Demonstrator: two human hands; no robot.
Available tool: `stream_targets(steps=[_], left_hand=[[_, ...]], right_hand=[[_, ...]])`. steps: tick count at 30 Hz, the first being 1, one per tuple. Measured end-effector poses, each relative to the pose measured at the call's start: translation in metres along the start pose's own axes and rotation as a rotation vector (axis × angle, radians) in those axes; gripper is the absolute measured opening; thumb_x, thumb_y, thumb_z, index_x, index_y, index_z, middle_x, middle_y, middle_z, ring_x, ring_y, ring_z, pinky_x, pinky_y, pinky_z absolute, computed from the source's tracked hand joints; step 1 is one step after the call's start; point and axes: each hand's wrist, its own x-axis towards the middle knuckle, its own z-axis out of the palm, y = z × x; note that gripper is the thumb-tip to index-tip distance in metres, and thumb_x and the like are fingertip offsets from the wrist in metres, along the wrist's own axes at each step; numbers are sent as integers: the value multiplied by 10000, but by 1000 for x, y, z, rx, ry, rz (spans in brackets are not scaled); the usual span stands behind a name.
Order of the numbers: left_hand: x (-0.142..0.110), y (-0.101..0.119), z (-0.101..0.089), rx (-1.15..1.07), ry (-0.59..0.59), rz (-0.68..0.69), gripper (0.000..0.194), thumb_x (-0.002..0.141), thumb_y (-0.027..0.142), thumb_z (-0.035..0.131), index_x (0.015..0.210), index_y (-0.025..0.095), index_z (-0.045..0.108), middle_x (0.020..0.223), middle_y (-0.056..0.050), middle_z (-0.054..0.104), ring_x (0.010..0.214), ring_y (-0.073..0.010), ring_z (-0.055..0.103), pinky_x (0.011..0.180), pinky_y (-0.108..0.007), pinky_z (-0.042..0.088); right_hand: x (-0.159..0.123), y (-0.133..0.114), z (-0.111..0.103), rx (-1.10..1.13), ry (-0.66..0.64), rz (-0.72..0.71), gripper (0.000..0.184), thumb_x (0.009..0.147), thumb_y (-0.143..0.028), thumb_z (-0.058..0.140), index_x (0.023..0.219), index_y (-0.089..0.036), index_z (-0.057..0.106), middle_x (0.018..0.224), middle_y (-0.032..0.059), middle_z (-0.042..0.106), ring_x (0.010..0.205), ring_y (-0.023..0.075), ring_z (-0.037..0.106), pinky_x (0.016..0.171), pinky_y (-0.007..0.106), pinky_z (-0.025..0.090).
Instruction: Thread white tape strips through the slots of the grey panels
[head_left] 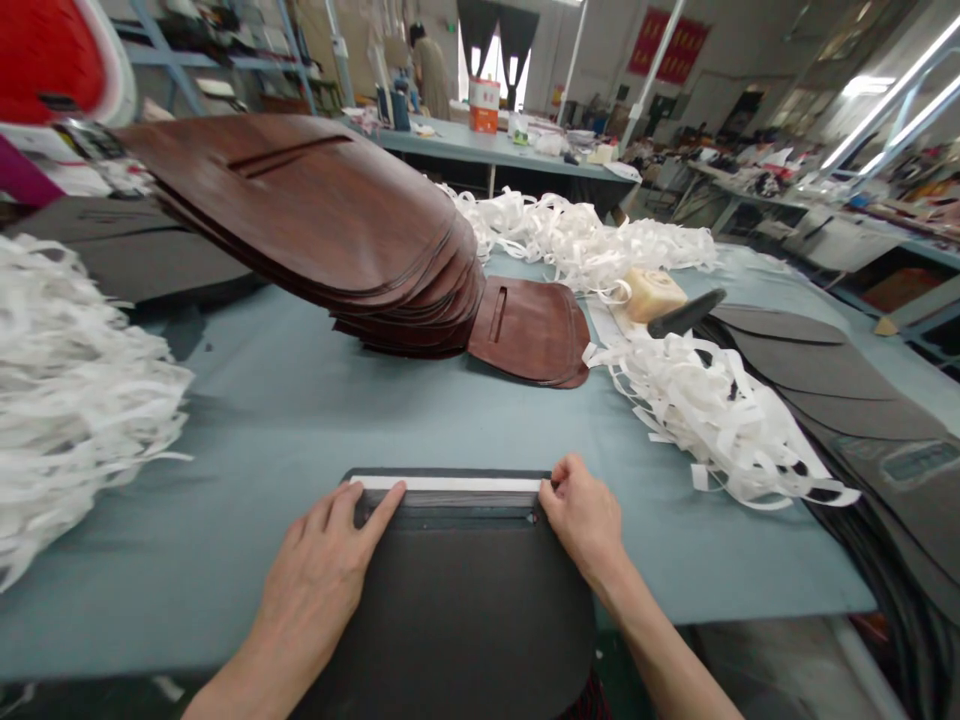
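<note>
My hands work at the top edge of a black leather-like panel (pixel 457 610) lying on the grey-blue table (pixel 247 480) and running off its near edge. A narrow white strip (pixel 446 484) lies along that edge. My left hand (pixel 322 570) rests flat on the panel, its fingertips just below the strip. My right hand (pixel 581 520) pinches the strip's right end at the panel's corner. Beyond them, a tall fanned stack of brown leather flaps (pixel 300 190) leans over a single slotted flap (pixel 529 330).
Heaps of white paper strips (pixel 67 400) lie to my left and right. Dark sheets (pixel 825 380) are stacked at the right, beside a beige block (pixel 652 295) and a black handle (pixel 686 312). A person (pixel 431 70) stands beyond a far table (pixel 495 155).
</note>
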Motion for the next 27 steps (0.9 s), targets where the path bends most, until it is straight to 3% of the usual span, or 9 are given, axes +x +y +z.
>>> stream_targets(steps=[3,6,9,12,14,16,18,23,27], left_hand=[[6,-9,4,-186,20,-69,424,861,73,392,1218,227,560,1141,-123,539,1020,-260,534,837,-396,473],[16,-20,9,-346,65,-204,284,893,271,458,1138,175,565,1125,-119,528,1044,-263,517,881,-412,463],[28,-33,11,-491,52,-295,421,840,384,542,1202,174,495,1146,-108,510,1070,-269,517,923,-422,442],[39,-45,6,-713,-76,-342,551,739,394,641,1222,191,470,1145,-84,531,1015,-239,563,892,-366,456],[46,-52,0,-841,-199,-334,535,673,362,685,1157,198,524,1054,-51,597,934,-216,592,829,-319,465],[53,-57,-5,-911,-297,-269,415,652,334,680,1035,197,597,906,-9,645,832,-194,601,743,-277,457],[60,-61,-8,-935,-331,-181,299,671,314,646,944,192,633,817,14,653,751,-173,594,668,-250,435],[70,-72,-8,-918,-250,-91,265,690,197,624,955,197,642,942,-5,654,908,-186,576,814,-268,420],[59,-68,-9,-759,-117,104,218,807,140,536,984,214,639,973,-24,627,981,-175,549,898,-289,392]], right_hand=[[-9,-8,7,-97,134,-432,265,853,-132,450,1042,-220,613,930,62,593,742,160,523,603,263,320],[-12,-18,13,-79,116,-813,325,858,-110,455,1122,-232,601,1034,86,568,908,204,497,753,319,356],[-8,-31,13,-51,60,-827,182,848,-136,487,940,-189,636,937,79,568,877,213,482,769,354,361],[1,-49,16,32,28,-827,91,834,-165,523,788,-173,601,963,88,568,911,224,484,788,366,384],[6,-63,23,122,13,-888,104,844,-171,520,910,-166,600,1077,108,566,996,235,482,849,383,393],[10,-80,33,210,-21,-955,270,869,-170,493,1134,-159,542,1175,119,552,1079,235,470,917,400,381],[12,-96,45,273,-71,-970,366,887,-159,463,1253,-159,470,1163,112,570,1075,225,487,919,394,390],[14,-124,61,324,-151,-907,239,886,-106,447,1051,-182,603,959,65,599,907,188,536,806,317,432],[7,-129,62,134,-33,-1018,252,885,-65,438,1026,-178,613,949,70,579,891,194,503,767,311,421]])
